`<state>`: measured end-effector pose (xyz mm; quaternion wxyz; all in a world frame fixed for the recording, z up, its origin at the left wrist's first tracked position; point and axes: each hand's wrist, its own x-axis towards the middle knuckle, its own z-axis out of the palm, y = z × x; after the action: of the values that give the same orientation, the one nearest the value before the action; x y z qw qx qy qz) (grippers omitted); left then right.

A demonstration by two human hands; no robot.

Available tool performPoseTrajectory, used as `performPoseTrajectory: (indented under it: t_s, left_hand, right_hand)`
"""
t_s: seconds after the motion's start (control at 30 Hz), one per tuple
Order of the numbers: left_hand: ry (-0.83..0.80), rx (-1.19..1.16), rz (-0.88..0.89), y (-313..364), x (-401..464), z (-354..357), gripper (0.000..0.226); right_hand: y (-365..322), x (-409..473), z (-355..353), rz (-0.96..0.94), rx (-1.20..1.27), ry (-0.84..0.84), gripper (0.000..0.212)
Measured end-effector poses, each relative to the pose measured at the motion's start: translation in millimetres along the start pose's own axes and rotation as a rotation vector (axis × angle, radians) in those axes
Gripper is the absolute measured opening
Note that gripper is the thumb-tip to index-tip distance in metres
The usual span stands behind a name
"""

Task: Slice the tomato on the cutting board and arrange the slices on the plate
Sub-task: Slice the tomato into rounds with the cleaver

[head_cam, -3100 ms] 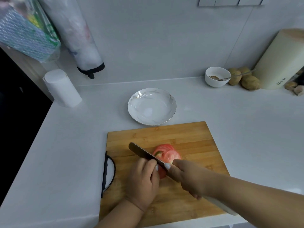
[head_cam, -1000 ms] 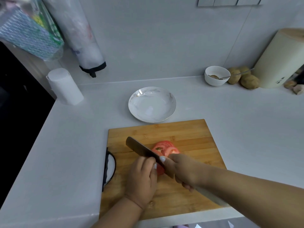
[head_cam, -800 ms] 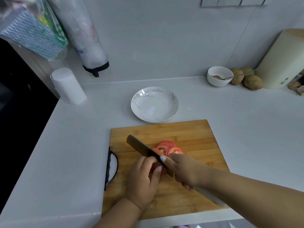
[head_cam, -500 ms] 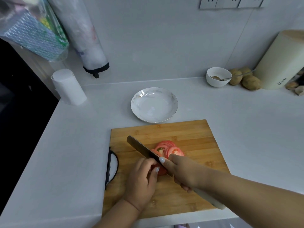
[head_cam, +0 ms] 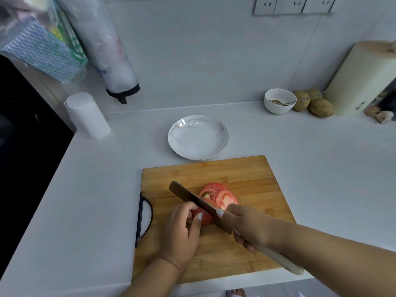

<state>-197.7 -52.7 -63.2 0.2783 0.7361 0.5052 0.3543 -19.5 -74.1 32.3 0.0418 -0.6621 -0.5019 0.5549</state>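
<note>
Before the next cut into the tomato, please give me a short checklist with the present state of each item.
1. Left hand holds the tomato: ok.
2. Left fingertips tucked away from the knife: cannot tell; the thumb lies near the blade.
3. Right hand grips the knife: ok.
4. Slices lie beyond the blade, out of the cut: ok.
5. Board flat on the counter: ok.
6. Plate empty, within reach beyond the board: ok.
</note>
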Motion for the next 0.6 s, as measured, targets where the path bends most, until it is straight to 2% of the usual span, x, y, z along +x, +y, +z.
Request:
performPoseTrajectory:
  t_s: [0.1,0.23,0.37,0.6]
  left_hand:
    - [-0.015,0.016,0.018,-0.2,0.1,-0.1,0.027]
    - [-0.018,0.024,0.077,-1.4,0.7,-0.6,0.01]
    - [-0.029,0.009,0.048,-1.0,-0.3,2.9,0.022]
    - [-0.007,0.05,0.024,0.5,-1.5,7.4,0.017]
  right_hand:
    - [1.0,-5.9,-1.9,0.002,0.059,0.035,0.039]
    - [-3.6,-17.6,-5.7,-0.049,0.063,0.067,0.042]
    - [-6.4,-28.4,-9.6,-0.062,0.051,0.06,0.047]
    - [-6.0,-40.5,-13.9,-0.027,0.066,0.048,0.043]
